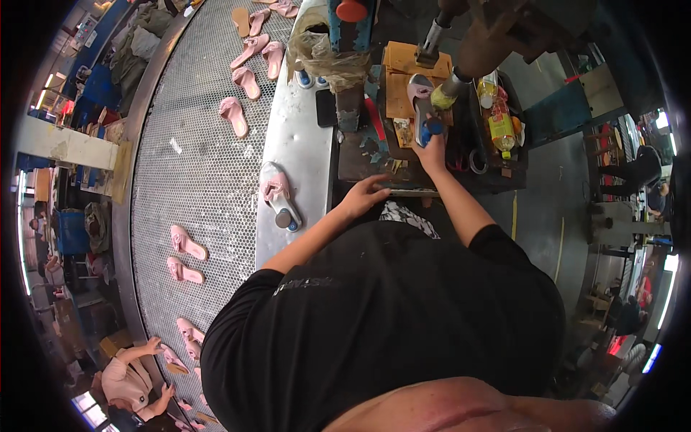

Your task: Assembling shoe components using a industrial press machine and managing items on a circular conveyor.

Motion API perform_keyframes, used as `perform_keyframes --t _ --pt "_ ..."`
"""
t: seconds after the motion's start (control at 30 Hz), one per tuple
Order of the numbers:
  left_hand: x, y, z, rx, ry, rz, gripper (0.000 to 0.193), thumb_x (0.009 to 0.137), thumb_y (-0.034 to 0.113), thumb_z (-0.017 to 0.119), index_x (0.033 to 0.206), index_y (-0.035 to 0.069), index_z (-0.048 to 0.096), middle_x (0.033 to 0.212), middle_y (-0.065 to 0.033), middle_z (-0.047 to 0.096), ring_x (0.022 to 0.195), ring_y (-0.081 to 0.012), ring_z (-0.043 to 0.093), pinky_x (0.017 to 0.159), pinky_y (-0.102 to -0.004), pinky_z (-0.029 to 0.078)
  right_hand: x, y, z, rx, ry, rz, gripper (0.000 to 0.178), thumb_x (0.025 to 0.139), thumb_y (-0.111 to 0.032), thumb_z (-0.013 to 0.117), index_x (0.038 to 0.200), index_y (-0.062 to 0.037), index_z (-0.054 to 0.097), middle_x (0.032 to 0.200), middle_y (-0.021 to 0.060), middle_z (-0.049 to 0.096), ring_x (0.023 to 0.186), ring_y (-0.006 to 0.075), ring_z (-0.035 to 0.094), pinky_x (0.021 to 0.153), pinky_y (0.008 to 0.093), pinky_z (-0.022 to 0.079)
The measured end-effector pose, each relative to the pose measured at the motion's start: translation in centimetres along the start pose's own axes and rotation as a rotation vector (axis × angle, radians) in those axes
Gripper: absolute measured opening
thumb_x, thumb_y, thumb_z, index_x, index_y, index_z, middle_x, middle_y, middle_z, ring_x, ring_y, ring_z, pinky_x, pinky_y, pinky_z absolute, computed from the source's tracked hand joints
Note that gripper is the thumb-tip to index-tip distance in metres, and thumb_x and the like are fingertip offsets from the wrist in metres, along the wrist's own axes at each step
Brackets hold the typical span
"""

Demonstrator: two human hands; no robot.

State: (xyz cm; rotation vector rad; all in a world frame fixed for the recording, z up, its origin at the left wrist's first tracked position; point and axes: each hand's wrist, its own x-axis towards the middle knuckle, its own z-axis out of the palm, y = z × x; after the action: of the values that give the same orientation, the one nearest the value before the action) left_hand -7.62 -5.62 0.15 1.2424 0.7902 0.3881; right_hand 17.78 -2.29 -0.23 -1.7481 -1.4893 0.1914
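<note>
Left hand (366, 196) has open room near bench edge (415, 192); right hand (430, 150) holds sandal (419, 91).

This is looking like a shoe workshop: pink sandals (233, 117) are lying along a perforated conveyor (216, 191) on the left; a heavy machine (507, 32) is standing on the right.

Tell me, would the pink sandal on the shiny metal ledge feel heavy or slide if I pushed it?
The pink sandal may feel heavy for its size, since a chunky round knob sits at its heel. It might slide when pushed, as the metal ledge looks smooth. It probably won't roll: it lies flat.
</note>
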Motion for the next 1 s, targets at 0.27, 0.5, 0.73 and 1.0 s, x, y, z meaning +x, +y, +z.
perform_keyframes --t 0.27,0.5,0.73,1.0 --pt "-6.0 -8.0 -2.6 -0.277 0.100 -0.155 0.044 0.089 0.015 0.066 0.129 0.005 0.052 0.090 -0.0044 0.065 0.079 -0.0077 0.057 0.066 -0.0234 0.045 2.5 2.0 2.0 -0.025 -0.064 0.147 0.068 0.074 -0.019 0.074 0.129 -0.0005 0.039 0.121 0.0253 0.048 0.114 0.0417 0.047 0.095 0.0458 0.039" --pt "-10.2 1.8 -2.6 -0.023 0.111 0.007 0.033 0.089 0.011 0.064 0.121 0.003 0.058 0.093 -0.0031 0.064 0.082 -0.0063 0.057 0.071 -0.0222 0.047 3.4 1.9 1.5 -0.244 -0.160 0.119 0.068 0.073 -0.032 0.077 0.118 0.0055 0.042 0.116 0.0276 0.049 0.106 0.0444 0.050 0.090 0.0481 0.041" --pt "-18.1 25.6 -2.9 0.002 -0.311 1.129 0.037 0.085 0.008 0.061 0.118 -0.009 0.057 0.101 -0.0200 0.063 0.089 -0.0298 0.063 0.078 -0.0394 0.051 0.9 1.0 0.6 -0.011 0.207 0.038 0.077 0.076 -0.026 0.076 0.131 0.0062 0.032 0.126 0.0257 0.045 0.118 0.0368 0.047 0.100 0.0425 0.037" --pt "-19.0 31.7 6.9 -0.556 -0.764 1.367 0.016 0.089 0.005 0.060 0.095 -0.008 0.067 0.093 -0.0248 0.063 0.073 -0.0320 0.065 0.066 -0.0370 0.055 -8.6 -7.1 -2.9 0.114 0.014 -0.211 0.073 0.074 -0.016 0.072 0.134 -0.0014 0.034 0.139 0.0201 0.038 0.134 0.0344 0.034 0.110 0.0409 0.028"
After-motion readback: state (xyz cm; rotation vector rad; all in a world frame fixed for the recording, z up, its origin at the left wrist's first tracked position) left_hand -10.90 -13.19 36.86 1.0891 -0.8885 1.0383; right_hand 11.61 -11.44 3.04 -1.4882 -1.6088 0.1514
